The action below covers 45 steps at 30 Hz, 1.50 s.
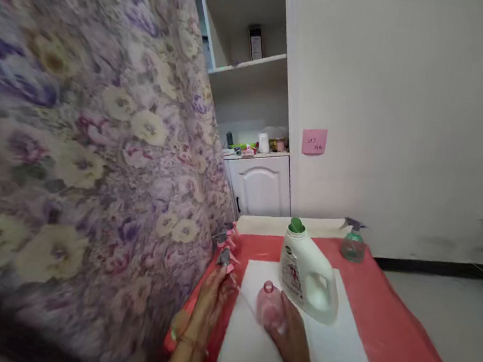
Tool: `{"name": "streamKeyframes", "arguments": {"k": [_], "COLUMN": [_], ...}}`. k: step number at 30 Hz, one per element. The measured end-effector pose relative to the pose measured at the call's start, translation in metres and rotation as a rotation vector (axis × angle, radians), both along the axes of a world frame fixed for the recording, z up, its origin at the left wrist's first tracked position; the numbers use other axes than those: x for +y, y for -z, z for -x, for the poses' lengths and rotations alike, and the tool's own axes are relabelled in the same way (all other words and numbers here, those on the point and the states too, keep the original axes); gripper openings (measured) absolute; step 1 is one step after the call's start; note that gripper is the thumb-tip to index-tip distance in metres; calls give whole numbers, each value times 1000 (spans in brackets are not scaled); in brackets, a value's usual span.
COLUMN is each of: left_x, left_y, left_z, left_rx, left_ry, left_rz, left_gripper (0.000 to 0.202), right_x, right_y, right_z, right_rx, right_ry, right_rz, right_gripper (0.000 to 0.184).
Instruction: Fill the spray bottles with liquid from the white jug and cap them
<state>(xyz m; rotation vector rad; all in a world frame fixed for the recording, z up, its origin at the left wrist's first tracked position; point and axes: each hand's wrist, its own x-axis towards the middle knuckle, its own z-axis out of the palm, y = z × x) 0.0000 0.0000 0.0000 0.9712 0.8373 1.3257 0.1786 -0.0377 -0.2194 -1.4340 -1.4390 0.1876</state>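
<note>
Head view, frame soft with blur. Right hand (290, 334) lies on the white sheet (336, 349), fingers wrapped about the lower body of a small pink bottle (269, 306); the hold looks closed round it, though blur hides how tightly. Bottle stands roughly upright, long axis near vertical, its open uncapped neck pointing up and slightly away from the person. It sits on the sheet just beside the base of a white detergent jug (307, 273), on the jug's left. Jug upright, green cap on top, handle cut-out facing the camera. Left hand (212, 297) rests at the left edge of the red table cover (386, 320), fingers extended toward a pink-and-grey spray trigger head (226, 257); fingertips at or just under it, contact cannot be told, and the hand is not seen clasping anything. More trigger heads (228, 235) lie just behind, along the same edge. A green spray bottle (353, 244) stands at the far end of the cover, well apart from both hands. Floral curtain (91, 149) fills the left of the view.
</note>
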Motion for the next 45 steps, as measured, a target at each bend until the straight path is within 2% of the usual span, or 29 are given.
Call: {"name": "streamKeyframes", "arguments": {"k": [5, 7, 10, 16, 23, 31, 36, 45], "left_x": [10, 9, 8, 9, 9, 19, 23, 21], "left_y": [-25, -29, -28, -8, 33, 70, 81, 86], "left_z": [-25, -34, -47, -55, -59, -56, -56, -57], "left_rx": [17, 44, 95, 210, 321, 423, 440, 465], "left_ry": [10, 20, 36, 87, 165, 145, 167, 162], "left_rz": [-112, -162, -207, -232, -271, -322, -320, -314], "left_gripper": [40, 39, 37, 34, 25, 23, 23, 23], "right_x": [-1, -1, -1, -1, 0, -2, -4, -5], "right_y": [-4, -5, -6, -9, -3, -4, -10, -10], "right_z": [1, 1, 1, 2, 1, 0, -1, -3], "right_rx": [-13, -27, -40, -39, -5, 11, 20, 18], "right_ry": [37, 51, 75, 69, 86, 97, 71, 51], "right_rz": [-2, -13, -20, -18, -55, -19, -16, -1], "right_gripper": [76, 76, 73, 74, 75, 73, 72, 75]}}
